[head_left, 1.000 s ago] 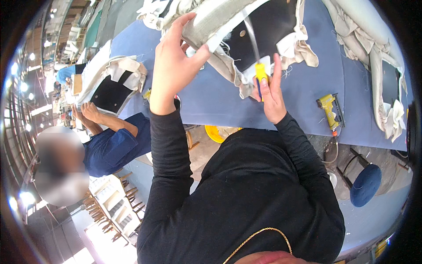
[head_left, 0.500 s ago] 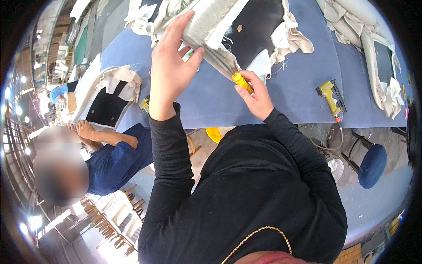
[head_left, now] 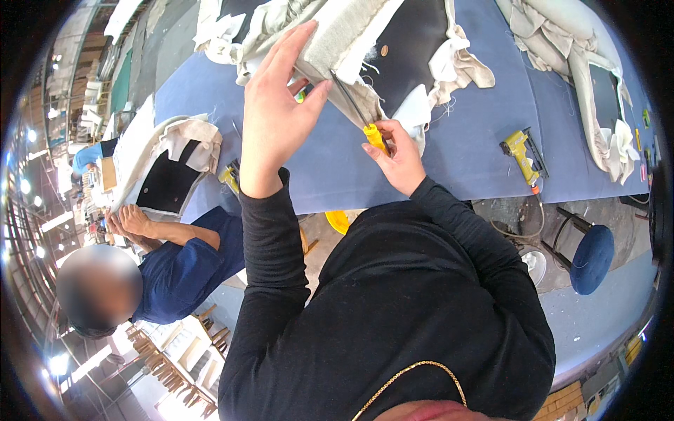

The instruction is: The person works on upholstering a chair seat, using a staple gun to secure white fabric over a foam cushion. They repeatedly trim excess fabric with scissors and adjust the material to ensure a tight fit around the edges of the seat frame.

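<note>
A screwdriver with a yellow handle (head_left: pixel 375 138) is gripped in my right hand (head_left: pixel 402 158). Its long metal shaft slants up and left against the edge of a beige upholstered piece (head_left: pixel 330 52), with the tip at the fabric. My left hand (head_left: pixel 282 116) rests against the left side of that piece, fingers stretched and thumb apart. Black backing (head_left: pixel 411 42) with a small round spot lies across the piece. Loose beige and white cloth flaps (head_left: pixel 460 67) with frayed threads hang at its right. A small green object, partly hidden, shows beside my left thumb.
A yellow staple gun (head_left: pixel 523 156) with a hose lies right on the blue-grey table (head_left: pixel 484 133); another yellow tool (head_left: pixel 229 177) lies left. More upholstered pieces lie at both sides. A co-worker in dark blue (head_left: pixel 179 281) handles the left one. A blue stool (head_left: pixel 592 259) stands right.
My right hand and the screwdriver handle have shifted slightly left and down, and the shaft stands steeper, showing more of its length. My left hand stays against the upholstered piece.
</note>
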### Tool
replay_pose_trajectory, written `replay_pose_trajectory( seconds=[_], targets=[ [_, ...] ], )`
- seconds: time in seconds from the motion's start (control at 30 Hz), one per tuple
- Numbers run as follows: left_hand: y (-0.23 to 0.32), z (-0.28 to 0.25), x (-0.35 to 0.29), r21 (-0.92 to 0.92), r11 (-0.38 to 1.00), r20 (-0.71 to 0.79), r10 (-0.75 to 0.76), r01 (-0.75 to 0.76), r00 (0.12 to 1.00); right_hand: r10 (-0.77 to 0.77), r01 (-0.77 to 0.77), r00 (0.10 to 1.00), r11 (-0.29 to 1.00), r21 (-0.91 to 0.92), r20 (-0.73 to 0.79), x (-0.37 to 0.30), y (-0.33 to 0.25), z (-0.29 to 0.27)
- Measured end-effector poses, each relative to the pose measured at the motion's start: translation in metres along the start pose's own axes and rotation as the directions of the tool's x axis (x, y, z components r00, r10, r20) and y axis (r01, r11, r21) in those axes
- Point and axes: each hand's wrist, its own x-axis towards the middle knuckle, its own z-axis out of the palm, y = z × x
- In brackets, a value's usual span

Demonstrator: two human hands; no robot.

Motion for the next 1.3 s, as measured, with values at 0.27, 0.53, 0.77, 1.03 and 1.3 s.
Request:
replay_pose_trajectory(
  seconds=[0.27,0.53,0.77,1.03,1.3],
  targets=[
    [-0.005,-0.001,0.003,-0.009,1.0,-0.026,0.005,-0.006,1.0,-0.102,0.075,0.988,0.972,-0.223,-0.114,0.003,-0.019,0.003],
    [-0.006,0.0,0.008,-0.037,0.999,-0.025,0.024,-0.025,0.999,-0.004,-0.016,0.996,0.976,-0.215,-0.092,-0.002,-0.024,0.008],
    [-0.007,0.007,0.006,-0.074,0.997,-0.059,0.011,-0.015,0.998,-0.185,0.13,0.977,0.915,-0.382,-0.11,0.0,-0.031,0.0],
    [-0.011,0.015,0.004,-0.165,0.985,-0.058,-0.049,0.039,0.997,0.129,-0.274,0.929,0.87,0.411,0.347,0.007,-0.014,-0.019],
    [0.005,0.022,0.002,-0.184,0.982,-0.058,-0.049,0.037,0.997,-0.24,-0.74,0.627,0.111,0.663,0.741,-0.003,0.004,-0.007]
  ],
)
